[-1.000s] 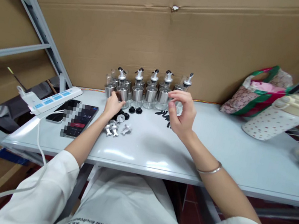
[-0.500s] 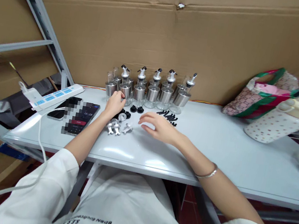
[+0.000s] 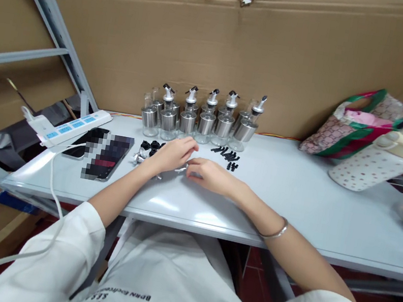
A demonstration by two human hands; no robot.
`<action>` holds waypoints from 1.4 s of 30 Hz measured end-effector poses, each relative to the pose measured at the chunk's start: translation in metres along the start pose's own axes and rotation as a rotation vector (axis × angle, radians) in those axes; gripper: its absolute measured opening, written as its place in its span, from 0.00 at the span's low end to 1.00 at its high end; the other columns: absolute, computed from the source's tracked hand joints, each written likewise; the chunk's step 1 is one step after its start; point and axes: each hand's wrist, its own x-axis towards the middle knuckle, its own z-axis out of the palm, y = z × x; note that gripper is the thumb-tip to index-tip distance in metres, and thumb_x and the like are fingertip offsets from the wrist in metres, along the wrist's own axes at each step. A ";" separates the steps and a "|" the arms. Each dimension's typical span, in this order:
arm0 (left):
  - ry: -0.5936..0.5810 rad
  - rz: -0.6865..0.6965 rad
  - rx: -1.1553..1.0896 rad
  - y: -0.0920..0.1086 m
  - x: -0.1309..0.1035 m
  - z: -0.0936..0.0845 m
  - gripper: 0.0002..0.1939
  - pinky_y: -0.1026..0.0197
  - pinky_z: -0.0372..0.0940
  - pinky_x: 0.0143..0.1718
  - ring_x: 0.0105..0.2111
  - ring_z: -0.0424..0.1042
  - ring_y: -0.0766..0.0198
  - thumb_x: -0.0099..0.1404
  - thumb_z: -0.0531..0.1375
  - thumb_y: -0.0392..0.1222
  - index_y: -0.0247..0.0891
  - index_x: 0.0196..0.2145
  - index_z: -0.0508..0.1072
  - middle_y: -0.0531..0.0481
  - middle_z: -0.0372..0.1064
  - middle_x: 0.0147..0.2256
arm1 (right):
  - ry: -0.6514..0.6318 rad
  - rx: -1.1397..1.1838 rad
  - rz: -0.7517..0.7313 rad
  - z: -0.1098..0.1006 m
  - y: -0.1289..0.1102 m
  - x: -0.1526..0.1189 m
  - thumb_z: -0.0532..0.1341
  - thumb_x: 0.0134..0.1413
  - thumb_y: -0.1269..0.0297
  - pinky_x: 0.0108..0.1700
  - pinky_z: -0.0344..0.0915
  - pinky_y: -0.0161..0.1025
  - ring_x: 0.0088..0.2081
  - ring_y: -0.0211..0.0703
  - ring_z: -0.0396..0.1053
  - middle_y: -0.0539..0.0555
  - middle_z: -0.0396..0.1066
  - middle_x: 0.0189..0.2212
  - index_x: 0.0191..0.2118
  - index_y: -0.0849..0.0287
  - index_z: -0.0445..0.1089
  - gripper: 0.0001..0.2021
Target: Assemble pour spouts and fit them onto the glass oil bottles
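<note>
My left hand (image 3: 176, 154) is over the table with its fingers curled and pressed together; whatever they hold, if anything, is hidden. Close beside it, my right hand (image 3: 210, 175) has its thumb and fingers closed at a small silver pourer spout (image 3: 182, 169), partly covered by the hands. Left of my left wrist lie more silver pourer spouts (image 3: 139, 157) and black stoppers (image 3: 154, 145), partly hidden by the forearm. Beyond the hands stand rows of glass bottles with steel sleeves (image 3: 188, 121), several topped with silver and black pourers (image 3: 213, 96).
Small black levers (image 3: 226, 153) and black bits (image 3: 232, 166) lie right of the hands. Two phones (image 3: 116, 149) and a power strip (image 3: 78, 126) are on the left. A patterned bag (image 3: 334, 132) and a spotted jug (image 3: 362, 170) stand right. Cardboard (image 3: 189, 40) lines the back.
My left hand has moved right from the stoppers and bottles toward my right hand. My right hand has lowered slightly and closed its fingers at a silver spout.
</note>
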 end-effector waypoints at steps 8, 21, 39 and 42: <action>-0.136 0.071 0.049 0.007 -0.002 0.007 0.12 0.62 0.63 0.37 0.36 0.71 0.61 0.63 0.49 0.29 0.37 0.39 0.70 0.46 0.69 0.39 | -0.096 0.002 0.239 -0.023 0.011 -0.008 0.59 0.41 0.73 0.29 0.49 0.34 0.23 0.35 0.52 0.44 0.54 0.19 0.23 0.56 0.53 0.11; 0.226 0.238 -0.106 0.015 -0.005 -0.004 0.17 0.60 0.66 0.41 0.37 0.70 0.63 0.63 0.49 0.32 0.37 0.49 0.64 0.46 0.69 0.38 | 0.034 1.149 0.172 -0.034 0.017 -0.010 0.63 0.43 0.68 0.39 0.65 0.41 0.30 0.38 0.68 0.46 0.65 0.26 0.28 0.55 0.52 0.14; 0.313 0.338 0.013 0.017 -0.004 0.020 0.12 0.59 0.67 0.41 0.40 0.70 0.63 0.68 0.54 0.45 0.42 0.48 0.65 0.45 0.65 0.43 | 0.211 1.221 0.319 -0.044 0.019 -0.015 0.67 0.47 0.62 0.40 0.70 0.40 0.30 0.35 0.72 0.46 0.72 0.28 0.36 0.58 0.67 0.11; 0.297 0.337 0.020 0.017 -0.003 0.020 0.11 0.60 0.66 0.42 0.39 0.69 0.64 0.69 0.53 0.44 0.42 0.47 0.67 0.46 0.66 0.41 | 0.182 1.139 0.315 -0.044 0.020 -0.015 0.66 0.49 0.60 0.40 0.69 0.39 0.29 0.34 0.71 0.45 0.70 0.25 0.35 0.58 0.68 0.10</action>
